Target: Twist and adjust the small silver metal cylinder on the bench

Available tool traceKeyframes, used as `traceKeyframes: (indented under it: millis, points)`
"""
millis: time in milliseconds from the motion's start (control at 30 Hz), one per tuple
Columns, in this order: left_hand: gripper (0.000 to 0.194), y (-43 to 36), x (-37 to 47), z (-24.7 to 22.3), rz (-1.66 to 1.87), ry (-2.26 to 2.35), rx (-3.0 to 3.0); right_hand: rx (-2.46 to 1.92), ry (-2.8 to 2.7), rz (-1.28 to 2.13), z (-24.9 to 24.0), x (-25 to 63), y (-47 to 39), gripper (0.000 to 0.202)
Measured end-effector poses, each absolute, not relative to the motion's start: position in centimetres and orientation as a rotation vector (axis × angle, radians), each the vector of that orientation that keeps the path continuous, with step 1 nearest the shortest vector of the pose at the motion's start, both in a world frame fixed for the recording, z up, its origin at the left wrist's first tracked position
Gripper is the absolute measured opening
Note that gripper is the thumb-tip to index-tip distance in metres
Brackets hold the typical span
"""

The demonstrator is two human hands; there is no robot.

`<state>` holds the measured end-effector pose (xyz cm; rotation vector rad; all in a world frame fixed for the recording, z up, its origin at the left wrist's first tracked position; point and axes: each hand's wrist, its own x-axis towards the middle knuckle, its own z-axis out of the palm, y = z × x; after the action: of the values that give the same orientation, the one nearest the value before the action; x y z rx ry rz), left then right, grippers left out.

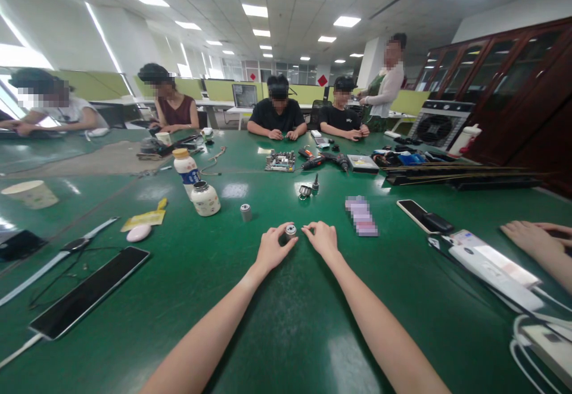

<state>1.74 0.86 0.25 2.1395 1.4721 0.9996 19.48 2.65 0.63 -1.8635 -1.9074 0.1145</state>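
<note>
My left hand (271, 250) has its thumb and fingers closed round a small silver metal cylinder (291, 230), which stands upright at the green table's surface. The cylinder's round top shows, with a dark spot in its middle; the fingers cover part of its side. Just to the right, my right hand (322, 239) is apart from the cylinder with its thumb and fingertip pinched together. Whatever that pinch holds, if anything, is too small to make out. A similar metal cylinder (245, 212) stands upright on the table, to the left and farther off.
Left of the hands are a cream jar (206, 199), a bottle (182, 164) and a tablet-like black device (92, 291). Ahead lie a circuit board (280, 161) and power drills (328, 160). To the right are a phone (416, 215) and another person's hands (529, 236). Several people are around the table.
</note>
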Motion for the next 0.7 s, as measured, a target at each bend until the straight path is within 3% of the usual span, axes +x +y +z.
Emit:
traceKeyframes:
  millis: [233,467,700]
  points:
    - [0.040,0.9,1.7,0.2,0.991,1.475,2.141,-1.793,-1.829,0.170,0.2,19.3,2.8,0.023]
    - [0.041,1.0,1.6,0.0,0.996,1.474,2.150,-1.553,-1.783,0.341,2.7,18.1,2.5,0.037]
    - [0.039,0.9,1.7,0.3,0.989,1.465,2.145,-1.546,-1.918,0.352,4.0,17.1,1.3,0.023]
